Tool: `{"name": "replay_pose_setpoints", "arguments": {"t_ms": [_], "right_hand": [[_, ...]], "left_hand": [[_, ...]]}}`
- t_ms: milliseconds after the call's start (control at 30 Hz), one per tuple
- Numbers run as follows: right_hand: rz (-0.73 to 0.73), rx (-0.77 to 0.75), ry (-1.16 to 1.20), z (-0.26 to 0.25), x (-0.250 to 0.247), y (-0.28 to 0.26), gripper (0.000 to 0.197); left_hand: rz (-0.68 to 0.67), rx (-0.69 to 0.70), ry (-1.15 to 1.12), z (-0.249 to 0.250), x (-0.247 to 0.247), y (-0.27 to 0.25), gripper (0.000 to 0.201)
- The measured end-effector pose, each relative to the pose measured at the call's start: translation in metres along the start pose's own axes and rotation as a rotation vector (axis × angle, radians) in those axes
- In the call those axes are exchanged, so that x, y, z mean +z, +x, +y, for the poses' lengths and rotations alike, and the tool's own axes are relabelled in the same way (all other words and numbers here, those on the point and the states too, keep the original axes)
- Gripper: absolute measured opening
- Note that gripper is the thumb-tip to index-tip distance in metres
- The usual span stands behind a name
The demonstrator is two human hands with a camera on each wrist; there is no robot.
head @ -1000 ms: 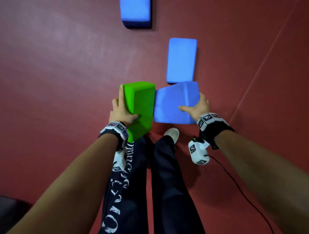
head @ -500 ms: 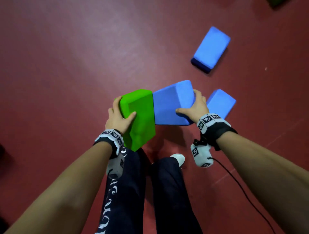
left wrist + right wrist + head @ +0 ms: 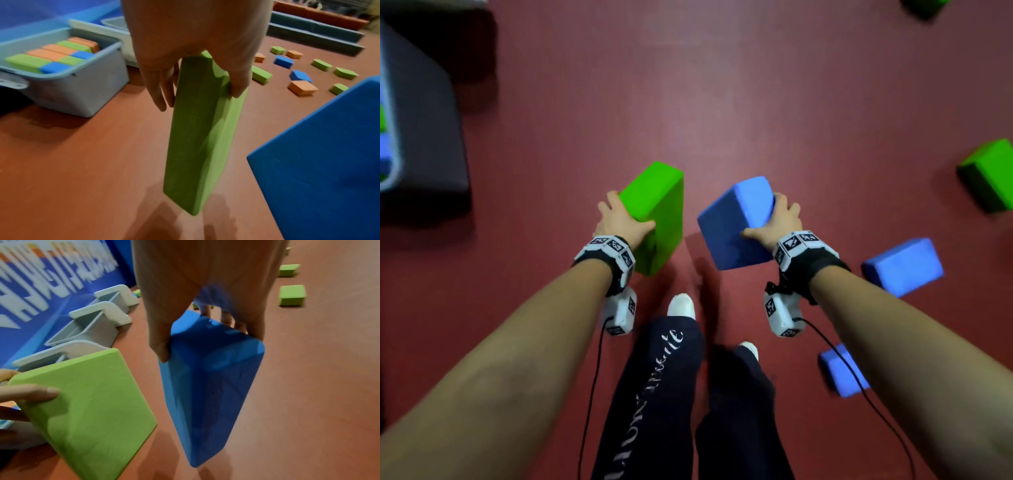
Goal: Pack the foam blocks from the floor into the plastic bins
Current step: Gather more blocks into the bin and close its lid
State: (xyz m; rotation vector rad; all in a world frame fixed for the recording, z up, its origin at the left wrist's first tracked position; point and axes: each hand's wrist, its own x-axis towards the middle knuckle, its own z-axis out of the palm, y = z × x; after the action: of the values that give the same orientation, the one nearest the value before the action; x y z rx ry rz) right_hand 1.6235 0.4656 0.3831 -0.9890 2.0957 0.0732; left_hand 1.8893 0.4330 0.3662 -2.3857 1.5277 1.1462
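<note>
A green foam block, a matte rectangular slab with rounded edges, is gripped at its upper end by the left hand, thumb on 1 broad face and fingers on the other, so it hangs lengthwise clear of the red floor. A blue foam block of the same brick shape is clamped by the right hand, thumb on 1 side and fingers wrapped over the far edge; it is tilted and also off the floor. The 2 held blocks are near each other but apart. At the far left edge of the head view a grey plastic bin with smooth walls and a rolled rim is seen; in the left wrist view its interior is packed with green, orange and blue blocks laid in rows. More pale bins are lined along a blue wall. Loose blocks are left on the floor: 2 blue ones just right of the right forearm and a green one further right; scattered orange, green and blue pieces are visible well beyond. The floor surface is smooth, with a faint sheen.
</note>
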Motion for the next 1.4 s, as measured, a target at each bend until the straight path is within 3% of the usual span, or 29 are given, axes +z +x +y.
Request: {"name": "replay_pose_setpoints", "arguments": {"t_ms": [300, 533, 733, 1033, 1233, 1400], "right_hand": [[-0.069, -0.283, -0.177, -0.198, 0.013, 0.040, 0.085], [-0.239, -0.398, -0.368, -0.298, 0.033, 0.066, 0.090], [-0.292, -0.541, -0.484, -0.419, 0.031, 0.104, 0.094], [-0.255, -0.598, -0.537, -0.560, 0.075, 0.115, 0.085], [-0.253, -0.659, -0.553, -0.661, 0.128, 0.086, 0.084], [-0.180, -0.747, -0.609, -0.755, 0.167, 0.056, 0.083]], "left_hand": [[0.297, -0.345, -0.267, -0.065, -0.131, 0.072, 0.084], [0.284, -0.587, -0.395, -0.098, -0.192, 0.110, 0.085], [0.348, -0.759, -0.490, -0.116, -0.233, 0.156, 0.090], [0.361, -0.854, -0.812, -0.139, -0.284, 0.226, 0.085], [0.429, -0.799, -0.895, -0.185, -0.342, 0.266, 0.092], [0.538, -0.794, -0.902, -0.237, -0.413, 0.280, 0.082]]}}
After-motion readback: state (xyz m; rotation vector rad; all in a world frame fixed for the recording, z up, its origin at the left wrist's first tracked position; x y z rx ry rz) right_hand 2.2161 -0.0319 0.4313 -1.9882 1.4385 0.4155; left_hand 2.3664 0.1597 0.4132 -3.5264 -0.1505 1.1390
